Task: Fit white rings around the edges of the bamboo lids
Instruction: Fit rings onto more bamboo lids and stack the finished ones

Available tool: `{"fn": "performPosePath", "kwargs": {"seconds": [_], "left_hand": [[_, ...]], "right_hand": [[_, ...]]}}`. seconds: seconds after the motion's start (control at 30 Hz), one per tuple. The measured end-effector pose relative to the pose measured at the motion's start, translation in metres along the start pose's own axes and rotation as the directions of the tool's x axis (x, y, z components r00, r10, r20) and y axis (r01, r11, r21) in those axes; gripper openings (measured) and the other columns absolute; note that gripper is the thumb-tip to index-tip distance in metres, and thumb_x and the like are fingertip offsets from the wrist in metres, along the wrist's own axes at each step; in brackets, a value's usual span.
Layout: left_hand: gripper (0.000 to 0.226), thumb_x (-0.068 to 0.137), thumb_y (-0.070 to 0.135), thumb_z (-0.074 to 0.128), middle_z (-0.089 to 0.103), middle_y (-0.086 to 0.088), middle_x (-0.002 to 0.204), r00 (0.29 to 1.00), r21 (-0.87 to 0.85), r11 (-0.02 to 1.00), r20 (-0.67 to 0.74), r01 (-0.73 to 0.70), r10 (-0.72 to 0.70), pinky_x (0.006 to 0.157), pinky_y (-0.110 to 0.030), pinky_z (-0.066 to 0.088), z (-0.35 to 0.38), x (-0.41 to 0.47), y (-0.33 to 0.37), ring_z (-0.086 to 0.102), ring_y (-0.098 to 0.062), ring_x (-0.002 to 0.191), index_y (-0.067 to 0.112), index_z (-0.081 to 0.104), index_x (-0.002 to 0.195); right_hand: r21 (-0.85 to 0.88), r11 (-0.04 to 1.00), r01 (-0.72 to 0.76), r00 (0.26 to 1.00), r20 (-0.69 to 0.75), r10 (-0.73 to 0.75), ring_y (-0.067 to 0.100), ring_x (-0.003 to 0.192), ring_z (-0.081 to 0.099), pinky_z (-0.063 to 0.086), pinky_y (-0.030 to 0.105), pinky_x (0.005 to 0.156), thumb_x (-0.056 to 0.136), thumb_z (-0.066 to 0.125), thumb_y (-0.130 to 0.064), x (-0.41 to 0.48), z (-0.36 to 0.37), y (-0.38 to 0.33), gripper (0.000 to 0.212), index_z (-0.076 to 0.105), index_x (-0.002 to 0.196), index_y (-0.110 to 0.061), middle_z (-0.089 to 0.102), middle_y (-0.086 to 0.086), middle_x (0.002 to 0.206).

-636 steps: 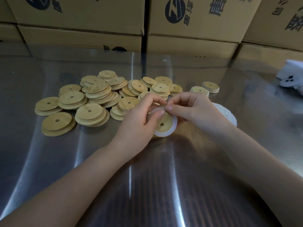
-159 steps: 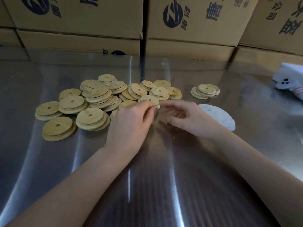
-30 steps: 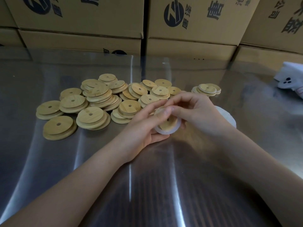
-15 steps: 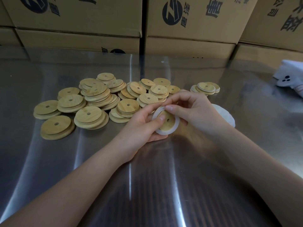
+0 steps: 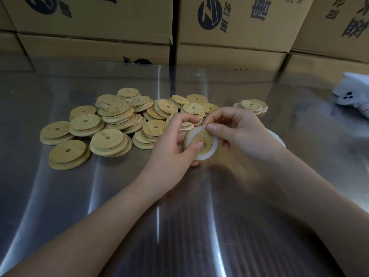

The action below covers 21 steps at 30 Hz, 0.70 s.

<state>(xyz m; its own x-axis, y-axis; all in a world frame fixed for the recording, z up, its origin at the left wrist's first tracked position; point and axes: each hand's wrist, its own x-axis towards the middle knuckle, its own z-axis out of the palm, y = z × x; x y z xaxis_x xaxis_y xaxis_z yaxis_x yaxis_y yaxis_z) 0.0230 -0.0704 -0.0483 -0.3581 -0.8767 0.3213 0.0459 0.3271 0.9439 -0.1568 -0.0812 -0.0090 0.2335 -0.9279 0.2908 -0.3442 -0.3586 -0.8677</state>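
Along the frame's top, closed cardboard boxes (image 5: pixel 89 21) stand stacked. At centre, fingers of the left hand (image 5: pixel 171 150) grip a tilted bamboo lid (image 5: pixel 205 136); right hand (image 5: pixel 239 130) fingers pinch its white ring (image 5: pixel 211 151).

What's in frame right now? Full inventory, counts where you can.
cardboard boxes: several, brown with dark print, stacked along the table's far edge
table: one, shiny metal, fills the foreground
loose bamboo lids: a large overlapping pile, too many to count, tan, left-centre of the table
ringed lids: a small cluster, tan with pale rims, beyond the right hand
spare white rings: count unclear, white, mostly hidden behind the right hand
white item with dark dots: one, far right edge, unidentifiable
held bamboo lid: one, tan, between both hands
white ring: one, white, around that lid's edge
left hand: grip on the held bamboo lid, thumb on its face
right hand: pinches the white ring at the top
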Motion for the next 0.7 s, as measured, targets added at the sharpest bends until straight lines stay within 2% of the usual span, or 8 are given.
{"fn": "performPosePath", "kwargs": {"seconds": [0.17, 0.27, 0.4, 0.57, 0.7], "left_hand": [[0.03, 0.094, 0.009, 0.059, 0.07, -0.005, 0.091, 0.998, 0.058, 0.997, 0.011, -0.057, 0.057, 0.07, -0.05, 0.061, -0.001, -0.0017, -0.0002, 0.068, -0.03, 0.085, 0.034, 0.054, 0.11], [0.037, 0.095, 0.008, 0.058, 0.07, 0.001, 0.099, 0.998, 0.061, 0.996, 0.014, -0.066, 0.065, 0.069, -0.042, 0.061, -0.001, -0.0025, 0.0004, 0.069, -0.023, 0.089, 0.037, 0.057, 0.117], [0.035, 0.095, 0.003, 0.057, 0.068, 0.004, 0.11, 0.996, 0.033, 0.996, 0.011, -0.089, 0.088, 0.069, -0.036, 0.062, -0.001, -0.0028, 0.0008, 0.068, -0.017, 0.1, 0.028, 0.061, 0.119], [0.031, 0.095, 0.002, 0.058, 0.07, 0.007, 0.109, 0.996, 0.002, 0.997, -0.017, -0.083, 0.083, 0.065, -0.027, 0.059, -0.0013, -0.0028, 0.002, 0.068, -0.014, 0.101, 0.025, 0.065, 0.114], [0.032, 0.093, 0.0, 0.06, 0.072, 0.005, 0.106, 0.997, -0.023, 0.998, -0.045, -0.062, 0.061, 0.065, -0.027, 0.06, -0.002, -0.0019, 0.0019, 0.07, -0.012, 0.098, 0.025, 0.067, 0.111]], "right_hand": [[0.035, 0.999, -0.032, 0.999, -0.002, 0.032, 0.008, 0.051, 0.05, 0.044, 0.024, 0.047, 0.093, 0.059, -0.001, -0.0002, -0.0004, -0.0004, 0.016, 0.066, 0.083, -0.012, 0.059, -0.004, 0.065], [0.04, 0.999, -0.024, 1.0, -0.008, 0.024, 0.009, 0.053, 0.053, 0.047, 0.024, 0.049, 0.092, 0.059, 0.0, -0.0005, -0.0006, -0.0008, 0.016, 0.065, 0.083, -0.012, 0.06, -0.002, 0.068], [0.056, 0.998, -0.025, 1.0, -0.001, 0.025, 0.016, 0.066, 0.056, 0.05, 0.03, 0.059, 0.092, 0.06, 0.001, 0.0002, -0.0026, 0.0, 0.014, 0.066, 0.085, -0.01, 0.061, 0.005, 0.076], [0.076, 0.996, -0.042, 0.999, 0.022, 0.04, 0.013, 0.072, 0.061, 0.052, 0.025, 0.067, 0.091, 0.061, 0.0, -0.0001, -0.0036, 0.001, 0.018, 0.067, 0.082, -0.013, 0.064, 0.001, 0.076], [0.093, 0.994, -0.059, 0.998, 0.028, 0.056, 0.011, 0.072, 0.062, 0.054, 0.023, 0.067, 0.091, 0.061, 0.0, -0.0004, -0.003, 0.0, 0.017, 0.067, 0.08, -0.013, 0.066, -0.002, 0.074]]}}
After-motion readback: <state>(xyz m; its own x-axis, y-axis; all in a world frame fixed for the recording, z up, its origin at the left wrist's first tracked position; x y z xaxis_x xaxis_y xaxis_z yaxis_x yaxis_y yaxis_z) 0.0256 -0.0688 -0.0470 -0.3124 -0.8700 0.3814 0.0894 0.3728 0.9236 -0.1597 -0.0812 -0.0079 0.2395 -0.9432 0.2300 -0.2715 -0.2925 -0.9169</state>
